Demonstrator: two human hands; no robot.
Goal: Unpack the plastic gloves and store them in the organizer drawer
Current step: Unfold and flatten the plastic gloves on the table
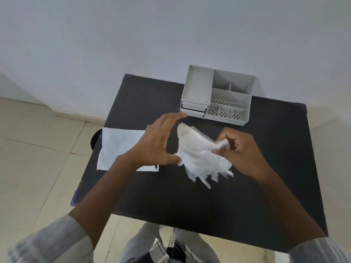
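Observation:
A bunch of thin translucent plastic gloves (199,154) hangs over the middle of the black table (171,196), glove fingers dangling toward me. My right hand (241,149) pinches the bunch at its right end. My left hand (159,141) is spread, its thumb touching the lower left edge of the gloves, the other fingers arched apart above them. The grey desk organizer (218,97) stands at the table's far edge, with stacked drawers (193,109) on its left side, slightly pulled out. The flat white packaging bag (117,147) lies at the table's left edge, partly under my left wrist.
The organizer has several open compartments on top and right. A dark round object (96,139) shows on the floor past the table's left edge. A white wall rises behind the table; tiled floor lies to the left and right.

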